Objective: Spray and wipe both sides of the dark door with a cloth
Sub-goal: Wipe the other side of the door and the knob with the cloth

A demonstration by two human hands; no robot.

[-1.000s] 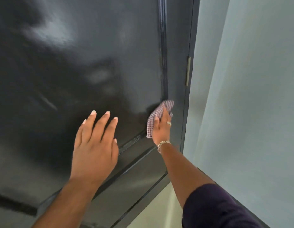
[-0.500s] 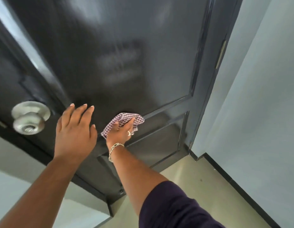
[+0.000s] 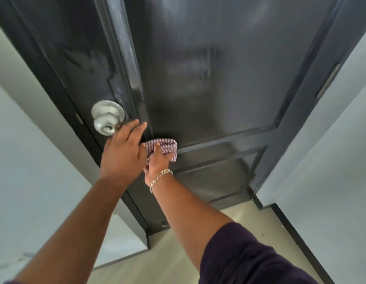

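Leftward across the dark door (image 3: 208,83) the right hand (image 3: 156,161) is sweeping, fingers clenching the checked cloth (image 3: 166,147) against the panel's lower edge, just right of the left hand's (image 3: 121,152) flat, released fingers. Overlapping strokes toward the knob (image 3: 107,117) would be cleaning best.

Left hand (image 3: 122,152) hides part of cloth (image 3: 164,147).

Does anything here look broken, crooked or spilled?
Nothing stands out. The dark door looks intact, with only dull streaks on its sheen. The knob sits straight. The right hand presses a checked cloth against it.
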